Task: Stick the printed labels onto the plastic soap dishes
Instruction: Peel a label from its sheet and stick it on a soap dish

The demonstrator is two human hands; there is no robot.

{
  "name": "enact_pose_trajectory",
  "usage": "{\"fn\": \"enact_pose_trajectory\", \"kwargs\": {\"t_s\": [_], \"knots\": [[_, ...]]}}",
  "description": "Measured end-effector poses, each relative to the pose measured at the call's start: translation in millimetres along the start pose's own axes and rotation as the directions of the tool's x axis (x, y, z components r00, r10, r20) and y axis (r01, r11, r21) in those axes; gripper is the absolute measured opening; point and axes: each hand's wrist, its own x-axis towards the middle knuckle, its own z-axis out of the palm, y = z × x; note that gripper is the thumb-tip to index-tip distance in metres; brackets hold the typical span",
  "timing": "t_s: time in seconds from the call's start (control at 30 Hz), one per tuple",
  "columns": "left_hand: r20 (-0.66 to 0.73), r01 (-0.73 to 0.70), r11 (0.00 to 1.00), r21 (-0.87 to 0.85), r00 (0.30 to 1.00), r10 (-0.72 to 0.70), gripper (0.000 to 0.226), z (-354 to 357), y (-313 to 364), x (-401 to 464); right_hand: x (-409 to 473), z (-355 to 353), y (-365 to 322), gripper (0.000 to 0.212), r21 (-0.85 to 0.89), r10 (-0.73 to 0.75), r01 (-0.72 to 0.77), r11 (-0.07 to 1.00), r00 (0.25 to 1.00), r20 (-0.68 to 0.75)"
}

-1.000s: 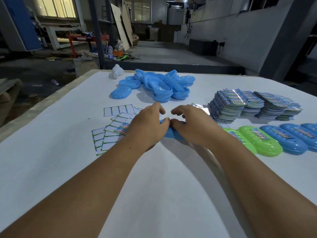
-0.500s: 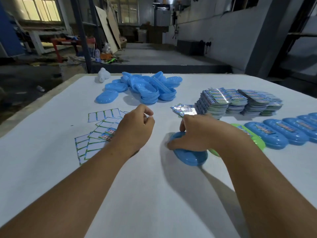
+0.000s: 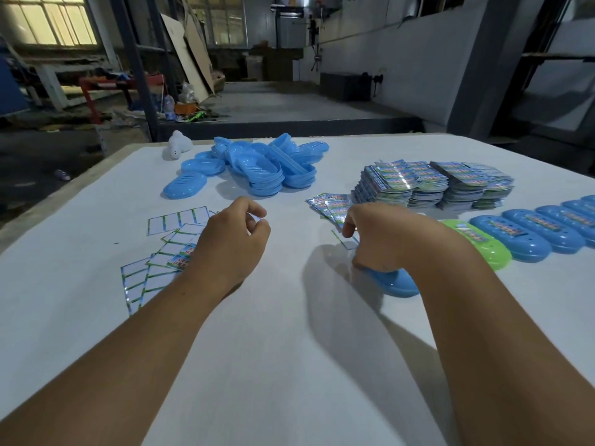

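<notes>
My right hand (image 3: 380,239) grips a blue soap dish (image 3: 397,284) from above and holds it low over the white table (image 3: 257,349), just left of a green dish (image 3: 483,252). That green dish starts a row of labelled blue dishes (image 3: 528,235) running off to the right. My left hand (image 3: 231,249) hovers apart from the dish with its fingers curled, thumb and forefinger pinching what looks like a small pale scrap (image 3: 256,218). Stacks of printed labels (image 3: 418,185) stand behind my right hand, with a few loose label sheets (image 3: 330,204) in front of them.
A pile of unlabelled blue dishes (image 3: 267,170) lies at the back centre, with a white object (image 3: 178,146) beside it. Used backing sheets (image 3: 161,255) are spread under and left of my left hand. The table's left edge (image 3: 64,191) drops to the workshop floor.
My hands have separated: the right hand has carried the blue dish rightward toward the green dish. The left hand let go of the dish and stayed near the backing sheets.
</notes>
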Motion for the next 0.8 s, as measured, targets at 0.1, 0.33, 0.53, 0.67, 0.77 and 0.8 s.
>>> {"fn": "enact_pose_trajectory", "kwargs": {"t_s": [0.1, 0.33, 0.53, 0.67, 0.77, 0.8], "knots": [[0.002, -0.004, 1.0, 0.002, 1.0, 0.004, 0.007, 0, -1, 0, 1, 0, 3, 0.045, -0.007, 0.008, -0.008, 1.0, 1.0, -0.001], [-0.059, -0.043, 0.999, 0.024, 0.997, 0.044, 0.007, 2, -2, 6, 10, 3, -4, 0.039, 0.186, -0.055, 0.062, 0.981, 0.998, -0.045], [-0.051, -0.162, 0.897, 0.411, 0.978, 0.201, 0.042, 1, -9, 61, 16, 15, -19, 0.041, 0.256, -0.193, 0.207, 0.944, 0.978, -0.078], [0.194, -0.243, 0.706, 0.666, 0.969, 0.151, 0.078, 2, -20, 108, 21, 20, -17, 0.041, 0.276, -0.228, 0.243, 0.93, 0.97, -0.085], [0.311, -0.311, 0.642, 0.701, 0.943, 0.117, 0.086, 3, -24, 130, 24, 25, -15, 0.04, 0.317, -0.212, 0.228, 0.921, 0.974, -0.085], [0.312, -0.317, 0.633, 0.706, 0.942, 0.124, 0.081, 3, -24, 134, 25, 26, -15, 0.04, 0.32, -0.206, 0.222, 0.921, 0.975, -0.083]]}}
